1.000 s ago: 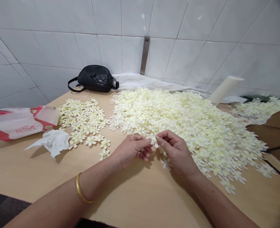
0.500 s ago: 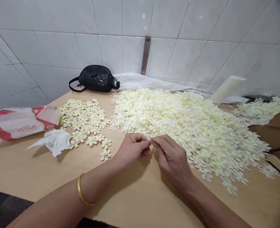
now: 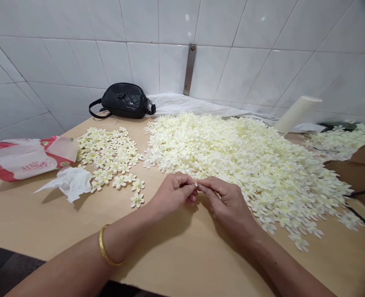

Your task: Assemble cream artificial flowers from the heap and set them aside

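Your left hand (image 3: pixel 173 193) and right hand (image 3: pixel 227 202) pinch a small pale bit (image 3: pixel 196 185) (too small to make out) between closed fingertips (image 3: pixel 191 186), just beside the big heap of cream flowers (image 3: pixel 232 165); a much smaller batch of flowers (image 3: pixel 108 154) lies apart on the table (image 3: pixel 46 218), toward your left.

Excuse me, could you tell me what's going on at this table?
A person is pinching a small pale piece between their left hand and right hand, right beside a large heap of cream artificial flowers on a wooden table. A smaller spread of the same flowers lies further left, next to a crumpled tissue and a red-and-white plastic bag.
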A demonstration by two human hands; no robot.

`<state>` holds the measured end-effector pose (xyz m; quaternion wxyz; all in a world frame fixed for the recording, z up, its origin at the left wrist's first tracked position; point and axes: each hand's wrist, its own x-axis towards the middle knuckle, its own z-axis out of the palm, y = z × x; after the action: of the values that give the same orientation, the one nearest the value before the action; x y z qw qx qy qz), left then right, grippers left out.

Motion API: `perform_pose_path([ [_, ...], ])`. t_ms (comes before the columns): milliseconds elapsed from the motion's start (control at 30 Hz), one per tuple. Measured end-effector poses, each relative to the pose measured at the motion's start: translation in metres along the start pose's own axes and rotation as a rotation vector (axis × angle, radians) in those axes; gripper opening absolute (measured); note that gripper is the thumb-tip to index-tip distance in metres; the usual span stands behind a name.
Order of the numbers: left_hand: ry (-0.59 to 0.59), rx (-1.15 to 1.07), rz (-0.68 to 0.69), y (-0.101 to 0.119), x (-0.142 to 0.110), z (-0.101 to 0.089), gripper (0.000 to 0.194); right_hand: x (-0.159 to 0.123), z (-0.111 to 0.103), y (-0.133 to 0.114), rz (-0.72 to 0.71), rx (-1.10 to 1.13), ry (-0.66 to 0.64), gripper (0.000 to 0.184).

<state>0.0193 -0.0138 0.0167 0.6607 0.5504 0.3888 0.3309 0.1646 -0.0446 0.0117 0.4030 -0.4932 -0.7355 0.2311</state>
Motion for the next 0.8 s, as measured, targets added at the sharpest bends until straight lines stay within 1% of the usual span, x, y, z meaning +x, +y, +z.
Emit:
perform_pose_path([
  [167, 0.022, 0.058, 0.008, 0.0011, 0.0007, 0.0012, 0.014, 0.0003, -0.0015, 0.0007, 0.026, 0.013, -0.017, 0.023],
  [267, 0.04, 0.053, 0.0, 0.0027, 0.0004, 0.0018, 0.015, 0.0005, -0.0021, 0.0005, 0.021, 0.027, -0.025, 0.023],
  [467, 0.037, 0.04, -0.003, 0.0045, -0.0004, 0.001, 0.016, 0.001, -0.0031, 0.001, 0.024, 0.053, -0.035, 0.023],
  [667, 0.04, 0.08, 0.023, 0.0043, -0.0008, 0.0008, 0.014, 0.0004, -0.0032, 0.0013, 0.07, 0.109, -0.06, 0.024],
  [800, 0.042, 0.101, 0.018, 0.0071, -0.0023, 0.0024, 0.014, -0.0001, -0.0035, 0.0026, 0.12, 0.193, -0.083, 0.025],
])
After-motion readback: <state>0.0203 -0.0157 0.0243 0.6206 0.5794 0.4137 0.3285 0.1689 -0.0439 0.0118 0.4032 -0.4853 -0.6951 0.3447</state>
